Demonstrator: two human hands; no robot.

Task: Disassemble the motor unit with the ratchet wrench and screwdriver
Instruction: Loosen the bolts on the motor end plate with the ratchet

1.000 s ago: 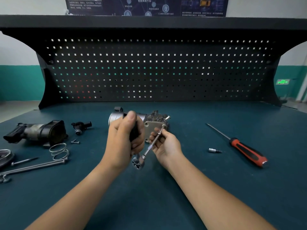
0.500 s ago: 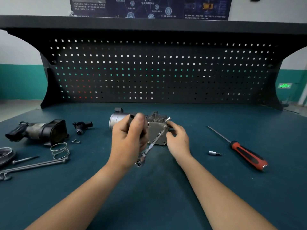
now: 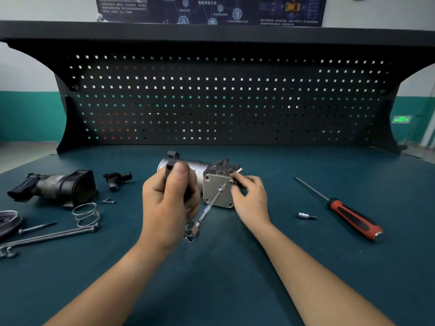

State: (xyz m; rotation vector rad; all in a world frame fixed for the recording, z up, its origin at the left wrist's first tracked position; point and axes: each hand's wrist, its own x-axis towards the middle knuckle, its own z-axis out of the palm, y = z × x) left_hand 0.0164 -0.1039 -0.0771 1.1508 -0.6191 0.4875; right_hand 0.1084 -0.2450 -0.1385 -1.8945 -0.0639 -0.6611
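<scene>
The motor unit (image 3: pixel 217 192) lies on the dark green bench at centre, a silver cylinder with a square tan end plate facing me. My left hand (image 3: pixel 169 203) is closed around the black handle of the ratchet wrench (image 3: pixel 207 209), whose thin extension bar runs up to a bolt at the plate's top right corner. My right hand (image 3: pixel 250 198) rests on the right side of the unit, fingers curled over the plate's upper right edge beside the extension tip. The red-and-black screwdriver (image 3: pixel 346 210) lies untouched on the bench to the right.
A small socket bit (image 3: pixel 306 216) lies between my right hand and the screwdriver. At left are a removed black housing (image 3: pixel 56 188), a small black part (image 3: pixel 116 180), a coil spring (image 3: pixel 86 214), loose screws (image 3: pixel 108 201) and long bolts (image 3: pixel 47 236). A pegboard (image 3: pixel 223 100) backs the bench.
The wrench moved from in front of the unit up onto the end plate's corner bolt. My right hand let go of the extension bar and settled on the unit's right side.
</scene>
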